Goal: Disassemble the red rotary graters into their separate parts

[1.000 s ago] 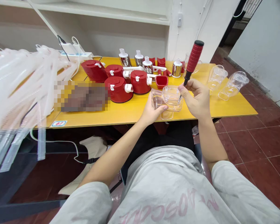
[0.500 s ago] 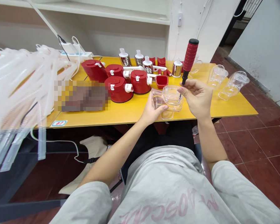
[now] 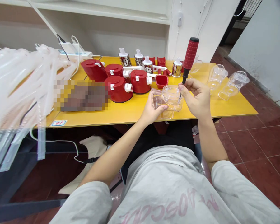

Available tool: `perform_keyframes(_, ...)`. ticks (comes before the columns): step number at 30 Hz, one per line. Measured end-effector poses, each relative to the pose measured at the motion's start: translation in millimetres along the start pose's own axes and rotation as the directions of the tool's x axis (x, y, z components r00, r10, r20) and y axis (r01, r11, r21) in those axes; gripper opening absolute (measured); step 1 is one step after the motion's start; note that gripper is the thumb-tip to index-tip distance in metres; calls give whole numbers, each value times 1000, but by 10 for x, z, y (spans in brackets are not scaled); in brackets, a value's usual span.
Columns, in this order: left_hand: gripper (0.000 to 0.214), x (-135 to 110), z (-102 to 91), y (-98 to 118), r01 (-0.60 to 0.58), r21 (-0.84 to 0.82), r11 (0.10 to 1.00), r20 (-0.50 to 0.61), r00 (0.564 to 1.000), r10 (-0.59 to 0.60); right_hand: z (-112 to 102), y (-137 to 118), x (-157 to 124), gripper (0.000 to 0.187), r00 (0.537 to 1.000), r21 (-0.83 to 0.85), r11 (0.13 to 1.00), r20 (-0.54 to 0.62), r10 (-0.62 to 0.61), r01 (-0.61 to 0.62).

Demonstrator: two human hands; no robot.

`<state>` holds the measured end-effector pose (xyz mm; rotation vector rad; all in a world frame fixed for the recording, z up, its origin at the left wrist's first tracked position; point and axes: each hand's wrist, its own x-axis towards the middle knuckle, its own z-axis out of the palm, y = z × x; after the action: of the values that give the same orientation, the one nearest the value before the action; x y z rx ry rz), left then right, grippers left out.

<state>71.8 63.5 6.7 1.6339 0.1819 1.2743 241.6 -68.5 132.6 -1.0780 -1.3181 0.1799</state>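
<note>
My left hand (image 3: 152, 110) is closed around the left side of a clear plastic housing (image 3: 171, 97) at the table's front edge, thumb over its near wall. My right hand (image 3: 197, 98) pinches the shaft of a screwdriver (image 3: 190, 57) with thumb and fingertips. The screwdriver stands nearly upright, tilted a little to the right at the top, its red ribbed handle with black cap above the hand. Its tip reaches down into the right side of the clear housing; what it touches there is too small to make out.
Several red bases with white knobs (image 3: 140, 81), metal grater drums (image 3: 176, 67) and a red pusher (image 3: 161, 81) stand beyond my hands on the yellow table (image 3: 235, 109). More clear housings (image 3: 235, 82) are at right. Clear plastic bags (image 3: 25, 84) pile up at left.
The screwdriver handle has shifted very slightly up, and my right hand has turned a little to the left around the shaft. The clear housing has stayed put in my left hand.
</note>
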Motion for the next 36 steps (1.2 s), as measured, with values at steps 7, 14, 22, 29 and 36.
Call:
perform_keyframes(7, 73, -4, -7, -11, 12, 2, 1000, -5, 1000, -12, -14, -11, 19, 32, 1000, 15, 1000, 16, -3, 2)
perform_keyframes(14, 77, -7, -13, -32, 22, 14, 1000, -15, 1000, -22, -46, 92, 12, 37, 998, 72, 997, 55, 30, -34)
perform_keyframes(22, 72, -8, -12, -21, 19, -9, 1000, -7, 1000, -19, -66, 58, 28, 42, 996, 19, 999, 74, 43, -45)
perform_keyframes(29, 74, -1, -10, -1, 25, 2, 1000, -8, 1000, -25, -42, 28, 23, 43, 999, -34, 999, 26, 36, -35)
perform_keyframes(36, 75, -13, -13, -29, 38, -10, 999, -13, 999, -38, -68, 41, 42, 49, 998, 31, 998, 23, 51, -52)
